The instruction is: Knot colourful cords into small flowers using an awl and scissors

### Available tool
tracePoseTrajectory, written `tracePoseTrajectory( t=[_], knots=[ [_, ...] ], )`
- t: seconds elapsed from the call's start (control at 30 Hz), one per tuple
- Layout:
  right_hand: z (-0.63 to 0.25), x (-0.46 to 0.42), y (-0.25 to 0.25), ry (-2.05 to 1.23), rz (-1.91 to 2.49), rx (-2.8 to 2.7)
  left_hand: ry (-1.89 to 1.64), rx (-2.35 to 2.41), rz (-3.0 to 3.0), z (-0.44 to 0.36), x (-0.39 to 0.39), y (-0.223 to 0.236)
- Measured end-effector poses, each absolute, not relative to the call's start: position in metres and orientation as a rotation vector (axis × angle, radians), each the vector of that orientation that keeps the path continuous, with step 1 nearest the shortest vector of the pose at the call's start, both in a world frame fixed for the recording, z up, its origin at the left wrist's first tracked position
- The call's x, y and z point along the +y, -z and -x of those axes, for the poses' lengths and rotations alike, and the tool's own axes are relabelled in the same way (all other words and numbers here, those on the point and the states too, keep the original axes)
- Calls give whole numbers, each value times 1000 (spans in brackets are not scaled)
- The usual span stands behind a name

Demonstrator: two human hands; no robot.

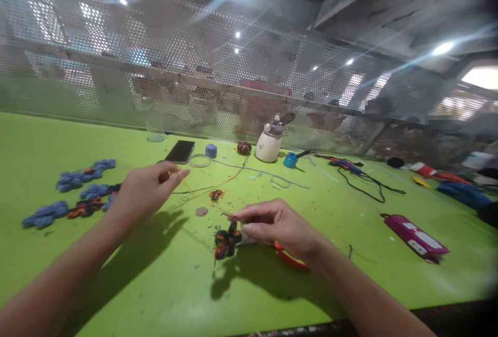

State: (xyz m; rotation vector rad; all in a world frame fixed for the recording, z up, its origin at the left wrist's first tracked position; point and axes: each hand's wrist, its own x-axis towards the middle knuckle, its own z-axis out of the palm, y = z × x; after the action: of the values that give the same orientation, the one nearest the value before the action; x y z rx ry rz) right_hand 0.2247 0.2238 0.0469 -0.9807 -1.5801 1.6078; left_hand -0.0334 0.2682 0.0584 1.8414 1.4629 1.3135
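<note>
My left hand (146, 189) hovers above the green table (116, 285), fingers pinched on a thin orange thread (187, 187). The thread runs down and right to my right hand (278, 225). That hand is closed in a pinch on the thread's other end and on a small multicoloured yarn flower (226, 241), which hangs just left of its fingers. Something red (290, 259), perhaps scissors handles, pokes out beneath my right hand. A smaller multicoloured yarn piece (216, 194) lies on the table between my hands, a little further away.
Blue and multicoloured yarn flowers (78, 191) lie at the left. Further back are a black phone (180, 151), a blue yarn ball (210, 150), a multicoloured yarn ball (244, 147), a white bottle (270, 142) and black cords (365, 181). A pink case (416, 236) lies at the right. A perforated metal screen (194, 67) backs the table.
</note>
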Motion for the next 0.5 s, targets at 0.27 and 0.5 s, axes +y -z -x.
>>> tracePoseTrajectory(
  t=[0.27, 0.5],
  knots=[
    [-231, 234, -43, -1645, 804, -1400, -1257, 766, -1166, 31, 246, -81],
    [-228, 233, -44, -1602, 833, -1458, -1297, 1273, -1706, 24, 254, -66]
  ],
)
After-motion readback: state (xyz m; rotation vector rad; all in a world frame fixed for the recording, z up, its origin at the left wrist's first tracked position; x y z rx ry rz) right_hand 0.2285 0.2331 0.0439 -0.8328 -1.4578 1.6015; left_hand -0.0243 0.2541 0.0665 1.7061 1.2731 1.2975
